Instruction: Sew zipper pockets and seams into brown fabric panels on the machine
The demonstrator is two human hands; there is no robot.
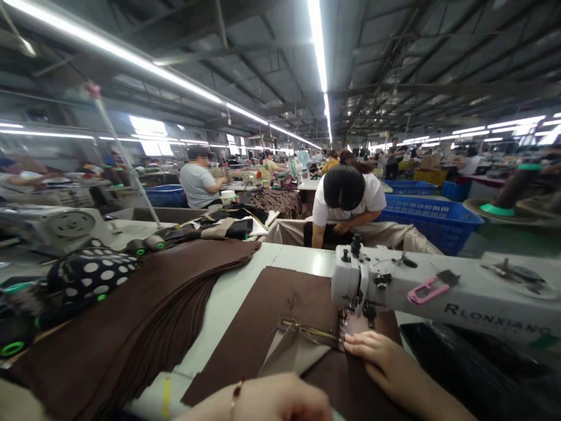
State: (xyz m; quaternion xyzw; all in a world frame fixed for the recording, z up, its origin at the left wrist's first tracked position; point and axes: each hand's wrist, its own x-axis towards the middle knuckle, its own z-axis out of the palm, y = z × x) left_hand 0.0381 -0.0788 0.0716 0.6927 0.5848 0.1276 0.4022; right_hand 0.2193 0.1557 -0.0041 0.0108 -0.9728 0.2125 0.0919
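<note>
right hand [388, 359] lies flat and open, fingers [363, 345] pressing the brown fabric panel [280, 298] just beside the sewing machine head [350, 280]. brass zipper [311, 330] lies on the panel. left hand [272, 400] at lower frame edge, blurred; grip cannot be told. stacked brown fabric pieces [131, 310] lie left on the white surface [228, 310].

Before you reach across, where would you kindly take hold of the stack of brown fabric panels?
Pinch the stack of brown fabric panels at its fanned right edge, from the right: layers lie staggered there, so the top should lift alone.
</note>
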